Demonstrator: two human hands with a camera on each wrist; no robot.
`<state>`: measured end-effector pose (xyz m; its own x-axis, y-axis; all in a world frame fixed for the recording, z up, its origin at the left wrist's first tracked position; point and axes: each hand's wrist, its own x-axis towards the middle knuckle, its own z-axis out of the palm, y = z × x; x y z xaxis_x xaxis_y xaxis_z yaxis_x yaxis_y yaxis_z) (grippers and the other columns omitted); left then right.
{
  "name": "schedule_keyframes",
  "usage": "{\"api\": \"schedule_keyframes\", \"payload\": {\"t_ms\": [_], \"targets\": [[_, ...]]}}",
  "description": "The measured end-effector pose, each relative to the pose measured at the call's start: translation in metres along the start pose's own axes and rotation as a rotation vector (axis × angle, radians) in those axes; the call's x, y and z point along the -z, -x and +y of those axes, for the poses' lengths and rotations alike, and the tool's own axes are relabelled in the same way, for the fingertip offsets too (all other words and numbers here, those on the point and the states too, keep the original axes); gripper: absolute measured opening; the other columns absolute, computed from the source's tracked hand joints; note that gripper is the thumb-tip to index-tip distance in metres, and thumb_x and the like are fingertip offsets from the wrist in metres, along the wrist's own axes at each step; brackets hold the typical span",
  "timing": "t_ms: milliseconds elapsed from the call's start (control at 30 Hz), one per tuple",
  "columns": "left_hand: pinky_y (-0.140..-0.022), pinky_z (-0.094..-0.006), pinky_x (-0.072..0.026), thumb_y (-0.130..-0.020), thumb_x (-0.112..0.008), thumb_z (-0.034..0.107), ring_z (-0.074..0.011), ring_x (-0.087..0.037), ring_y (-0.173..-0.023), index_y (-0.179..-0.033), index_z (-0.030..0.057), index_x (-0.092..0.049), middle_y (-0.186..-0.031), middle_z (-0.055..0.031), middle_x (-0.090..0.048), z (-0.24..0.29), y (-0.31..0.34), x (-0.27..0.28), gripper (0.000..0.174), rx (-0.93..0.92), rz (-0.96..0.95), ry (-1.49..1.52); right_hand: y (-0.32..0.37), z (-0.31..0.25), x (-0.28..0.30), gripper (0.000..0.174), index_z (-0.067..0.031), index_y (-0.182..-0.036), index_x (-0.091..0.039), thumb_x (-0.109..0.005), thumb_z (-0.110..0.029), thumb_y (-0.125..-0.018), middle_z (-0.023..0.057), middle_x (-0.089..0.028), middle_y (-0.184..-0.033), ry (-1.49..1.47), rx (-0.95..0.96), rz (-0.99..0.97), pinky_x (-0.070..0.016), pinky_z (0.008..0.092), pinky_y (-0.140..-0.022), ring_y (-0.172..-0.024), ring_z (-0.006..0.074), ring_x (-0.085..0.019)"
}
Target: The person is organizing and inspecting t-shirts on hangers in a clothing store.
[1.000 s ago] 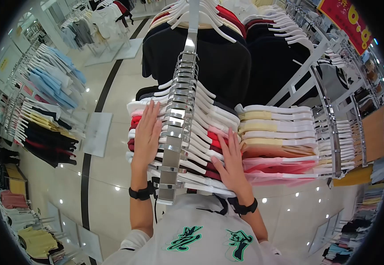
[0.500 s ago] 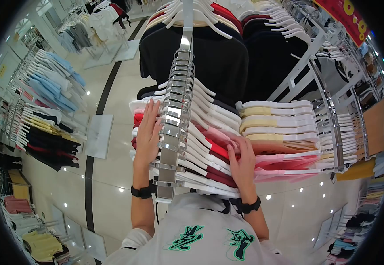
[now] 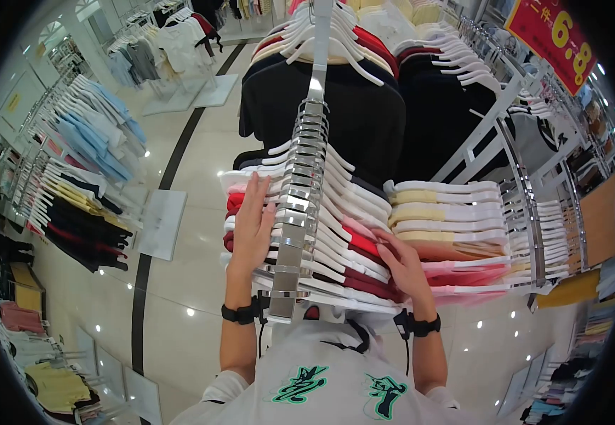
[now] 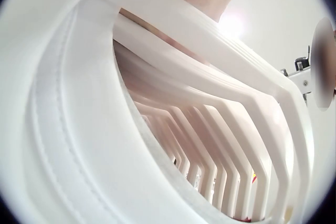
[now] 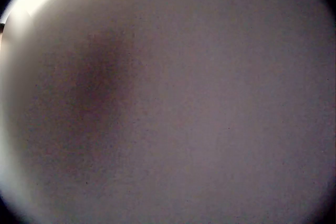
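In the head view, garments on white hangers (image 3: 339, 191) hang in a close row from a chrome rail (image 3: 292, 255) in front of the person. The left hand (image 3: 253, 230) rests along the left shoulders of this row, fingers straight and pointing away. On the right side, the right hand (image 3: 408, 268) touches the row with slightly bent fingers, its fingertips at a red garment (image 3: 362, 242) and a pink one beside it. Dark red garments (image 3: 369, 283) hang nearer the body. A white collar (image 4: 79, 103) and hanger arms (image 4: 252, 98) fill the left wrist view. Blurred grey covers the right wrist view.
Black tops (image 3: 321, 95) hang facing the person farther along the rail. To the right, yellow and pink garments (image 3: 467, 273) hang close by the right hand from another chrome rail (image 3: 530, 212). A red sale sign (image 3: 555, 42) stands at upper right. Racks of clothes (image 3: 88, 219) line the left.
The right hand first lay flat on the row, then bent its fingers at the pink garment, and now reaches to the red and pink ones. The left hand stays on the hangers.
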<state>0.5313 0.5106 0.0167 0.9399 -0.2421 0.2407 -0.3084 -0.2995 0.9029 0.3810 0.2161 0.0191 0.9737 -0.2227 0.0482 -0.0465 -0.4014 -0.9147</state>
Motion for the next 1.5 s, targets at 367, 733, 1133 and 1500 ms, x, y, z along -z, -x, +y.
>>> {"api": "schedule_keyframes", "payload": {"t_ms": [367,733,1133,1500], "targets": [[-0.122,-0.0432,-0.025,-0.107,-0.044,0.023,-0.0391,-0.029,-0.152,-0.155,0.0071,-0.041,-0.166,-0.0207,-0.027,0.002,-0.003,0.004,0.051,-0.193,-0.021,-0.147,-0.056,-0.046,0.009,0.026,-0.0071,-0.103,-0.075,-0.06,-0.028,-0.099,0.0205,-0.071,-0.086,0.777,0.333,-0.262,-0.0537,0.0495,-0.075,-0.082,0.0408,-0.067],[-0.121,-0.0439,-0.0263,-0.107,-0.043,0.022,-0.0385,-0.03,-0.151,-0.156,0.008,-0.04,-0.167,-0.0197,-0.025,0.002,0.002,0.004,0.051,-0.083,-0.04,-0.095,-0.079,-0.033,-0.02,0.023,-0.0059,-0.095,-0.065,-0.06,-0.028,-0.099,0.0189,-0.069,-0.081,0.701,0.481,-0.226,-0.0514,0.0509,-0.071,-0.08,0.0415,-0.066],[-0.126,-0.0459,-0.0102,-0.105,-0.051,0.026,-0.0394,-0.007,-0.157,-0.161,-0.0001,-0.018,-0.17,-0.0241,-0.004,-0.016,-0.002,-0.001,0.071,0.006,0.037,0.043,-0.056,-0.057,0.005,0.015,-0.0076,-0.089,-0.068,-0.07,-0.022,-0.088,0.0154,-0.068,-0.083,0.581,0.532,0.095,-0.0518,0.0452,-0.066,-0.08,0.0374,-0.067],[-0.107,-0.0399,-0.0256,-0.102,-0.056,0.032,-0.0311,-0.028,-0.132,-0.148,-0.0015,-0.029,-0.146,-0.0204,-0.025,-0.005,-0.008,0.013,0.063,0.107,0.114,0.288,0.02,-0.066,0.066,0.02,-0.0034,-0.095,-0.072,-0.08,-0.011,-0.078,0.011,-0.06,-0.07,0.54,0.437,0.398,-0.0451,0.0396,-0.058,-0.063,0.0315,-0.059]]}}
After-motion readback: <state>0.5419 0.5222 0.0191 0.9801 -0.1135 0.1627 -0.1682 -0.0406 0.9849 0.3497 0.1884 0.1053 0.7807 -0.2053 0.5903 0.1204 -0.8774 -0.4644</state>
